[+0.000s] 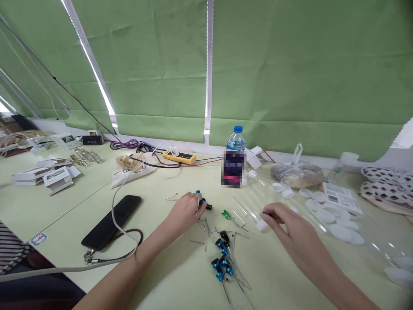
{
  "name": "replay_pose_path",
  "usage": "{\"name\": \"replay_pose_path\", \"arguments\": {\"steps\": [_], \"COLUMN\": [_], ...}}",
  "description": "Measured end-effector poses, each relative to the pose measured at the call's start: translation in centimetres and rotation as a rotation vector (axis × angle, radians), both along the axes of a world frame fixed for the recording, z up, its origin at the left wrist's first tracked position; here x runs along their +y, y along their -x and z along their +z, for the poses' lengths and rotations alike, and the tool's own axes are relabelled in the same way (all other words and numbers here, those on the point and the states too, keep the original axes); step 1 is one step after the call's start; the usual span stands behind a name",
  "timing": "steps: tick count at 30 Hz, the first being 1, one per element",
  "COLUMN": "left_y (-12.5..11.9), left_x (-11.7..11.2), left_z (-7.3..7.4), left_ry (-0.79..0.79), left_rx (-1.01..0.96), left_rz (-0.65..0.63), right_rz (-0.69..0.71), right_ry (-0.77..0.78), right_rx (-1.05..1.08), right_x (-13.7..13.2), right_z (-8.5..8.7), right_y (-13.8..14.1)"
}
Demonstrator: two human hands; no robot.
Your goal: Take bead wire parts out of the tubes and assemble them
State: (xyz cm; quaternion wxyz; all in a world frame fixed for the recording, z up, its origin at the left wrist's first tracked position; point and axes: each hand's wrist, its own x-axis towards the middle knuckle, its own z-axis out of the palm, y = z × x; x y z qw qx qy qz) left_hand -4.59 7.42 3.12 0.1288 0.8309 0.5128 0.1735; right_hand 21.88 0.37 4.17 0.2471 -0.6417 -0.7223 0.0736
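My left hand (185, 212) rests on the pale green table (161, 181), fingers curled round a small blue and black needle part (203, 201) with thin wires. My right hand (284, 221) lies to the right, fingers closed on a small white cap (263, 225) beside clear plastic tubes (254, 206). Between and below the hands lies a cluster of blue and black needle parts (222, 258) with long metal pins. A single green-hubbed needle (226, 213) lies near bent metal pins (206, 224).
A water bottle (235, 161) stands behind the hands. A black phone (111, 220) with a white cable lies at left. White caps (325, 215) and a filled plastic bag (297, 174) are at right. A yellow meter (179, 156), a cloth bag (132, 168) and small boxes (48, 174) sit further back.
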Motion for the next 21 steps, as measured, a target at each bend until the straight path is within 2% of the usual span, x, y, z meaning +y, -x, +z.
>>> {"name": "replay_pose_path", "arguments": {"steps": [3,6,13,17,21], "left_y": [0.2,-0.1,0.1,0.4,0.9], "left_x": [0.1,-0.4,-0.7,-0.4,0.3], "left_z": [-0.6,-1.2,-1.4,-1.4,-1.5], "left_ry": [0.003,0.020,-0.002,-0.020,-0.031], "left_rx": [0.071,0.139,0.221,0.252,0.268], "left_rz": [-0.029,-0.110,-0.253,-0.278,-0.230], "right_rz": [-0.031,-0.053,-0.044,-0.039,0.057], "right_ry": [0.040,0.162,0.273,0.279,0.219], "right_rx": [-0.115,-0.240,-0.385,-0.398,-0.291], "right_x": [1.0,1.7,1.7,1.5,0.5], "right_z": [0.9,1.0,-0.6,-0.7,-0.3], "right_y": [-1.8,-3.6,-5.9,-5.4,-1.8]}}
